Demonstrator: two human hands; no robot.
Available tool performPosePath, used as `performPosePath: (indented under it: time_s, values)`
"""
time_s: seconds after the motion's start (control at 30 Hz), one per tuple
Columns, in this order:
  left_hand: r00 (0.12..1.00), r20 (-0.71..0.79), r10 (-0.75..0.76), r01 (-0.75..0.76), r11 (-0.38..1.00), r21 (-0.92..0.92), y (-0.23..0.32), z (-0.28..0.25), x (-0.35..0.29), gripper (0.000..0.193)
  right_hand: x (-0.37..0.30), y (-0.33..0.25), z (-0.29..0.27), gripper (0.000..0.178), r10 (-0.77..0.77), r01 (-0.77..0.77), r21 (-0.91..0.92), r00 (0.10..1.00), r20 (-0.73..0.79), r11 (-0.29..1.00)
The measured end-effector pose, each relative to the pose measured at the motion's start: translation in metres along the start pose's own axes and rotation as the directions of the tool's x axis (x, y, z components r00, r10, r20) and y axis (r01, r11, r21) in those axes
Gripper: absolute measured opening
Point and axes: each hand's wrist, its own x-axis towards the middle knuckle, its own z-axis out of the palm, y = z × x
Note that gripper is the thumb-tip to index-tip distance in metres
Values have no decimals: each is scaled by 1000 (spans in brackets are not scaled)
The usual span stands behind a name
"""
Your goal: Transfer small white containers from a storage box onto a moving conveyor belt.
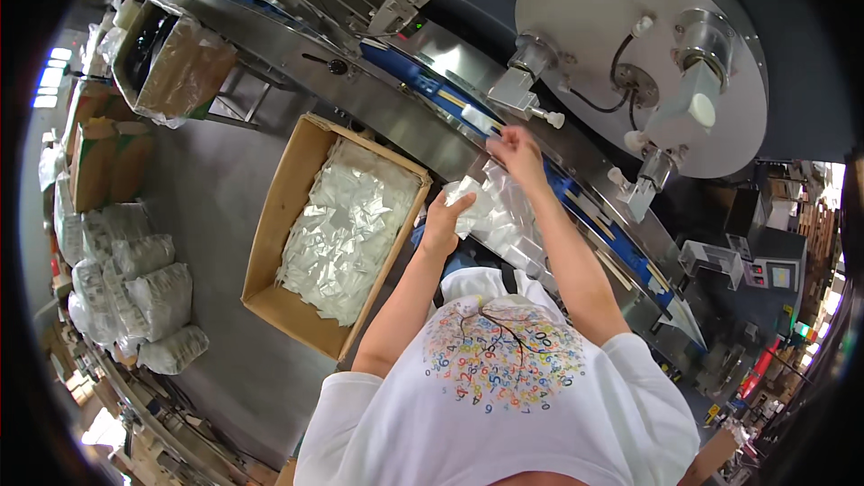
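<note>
At the blue conveyor (396,65), my right hand (518,151) blurs, fingers unreadable; fingers of my left hand (443,223) clamp translucent packets (464,189).

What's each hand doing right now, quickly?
Left hand: closed, holding white packets.
Right hand: blurred by the blue conveyor; whether it holds anything cannot be told.

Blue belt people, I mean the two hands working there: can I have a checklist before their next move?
1. Left hand has pale packets: ok, held in its grip.
2. Right hand is at the blue belt: ok, by its near edge.
3. Right hand holds something: cannot tell, blurred.
4. Cardboard box has shiny packets: ok, plenty.
5. Belt is stopped: cannot tell.
</note>
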Motion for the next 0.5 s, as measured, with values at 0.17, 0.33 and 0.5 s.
performPosePath:
  time_s: [0.17,0.33,0.5]
  values:
    - [1000,-19,16,-18,997,-75,7,-3,-7,28,-75,-15,-16,19,181,-246,128,907,379,961]
    - [1000,15,7,-7,1000,-6,-4,-11,3,25,8,-14,-11,21,86,-82,-80,995,47,993]
    - [999,13,30,-31,989,141,5,-2,-6,26,16,-21,5,25,-205,186,-239,977,-57,953]
